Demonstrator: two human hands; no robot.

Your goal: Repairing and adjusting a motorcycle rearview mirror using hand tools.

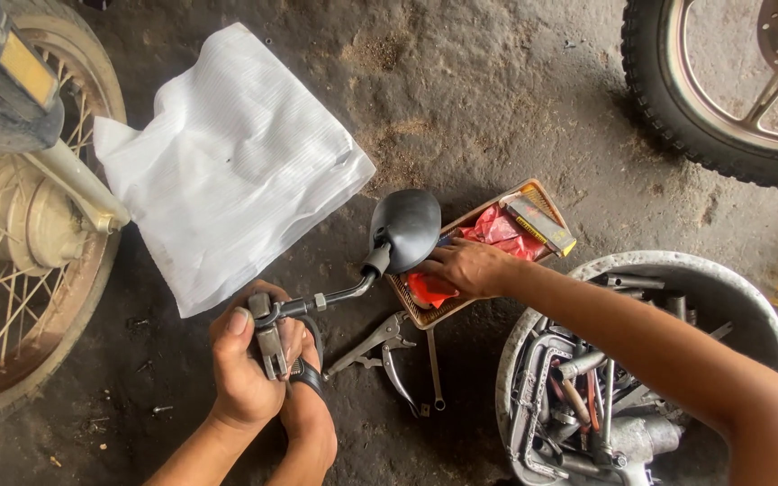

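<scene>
My left hand [240,378] is closed around a metal clamp bracket [269,340] at the end of a bent stem carrying a black round motorcycle mirror [407,229]. My right hand [310,409] presses against the left from below. It grips the bracket's lower end, with a black cable looped over it. The mirror head hangs over the near corner of a brown tray [425,317]. Another person's hand [465,267] reaches in from the right and rests in that tray on red wrappers.
Locking pliers [378,346] and a slim wrench [434,369] lie on the dirty concrete before the tray. A white woven sack [227,162] lies beyond. A metal basin [677,263] full of tools sits right. Spoked wheels stand left [11,234] and top right [677,108].
</scene>
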